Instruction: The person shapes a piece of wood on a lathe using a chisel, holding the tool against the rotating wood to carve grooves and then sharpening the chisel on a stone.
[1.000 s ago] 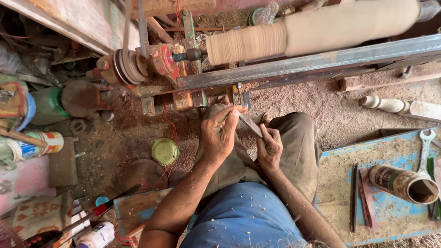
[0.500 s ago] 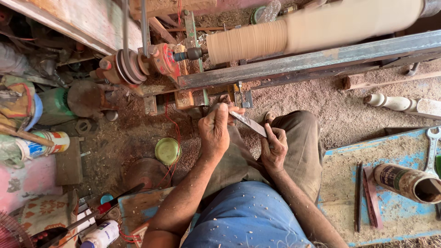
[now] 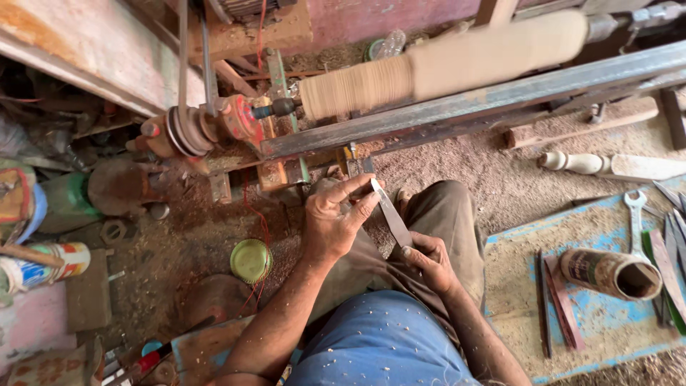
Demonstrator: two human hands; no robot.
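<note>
I sit on a sawdust-covered floor before a wood lathe. A long pale wooden piece (image 3: 457,68) is mounted on the lathe above a steel rail (image 3: 471,107). My right hand (image 3: 429,261) grips the lower end of a flat metal chisel blade (image 3: 391,214). My left hand (image 3: 334,218) touches the blade's upper end, with thumb and fingers on its tip. Both hands are over my knee, below the rail.
A turned white spindle (image 3: 607,164) lies on the floor at right. A blue board (image 3: 514,286) holds a wrench (image 3: 634,221), a cardboard tube (image 3: 611,273) and several flat tools. A green lid (image 3: 251,260) lies at left, near cans and clutter.
The hands and blade stay over my knee. My left fingers have shifted along the blade's upper end, and the view has come slightly closer.
</note>
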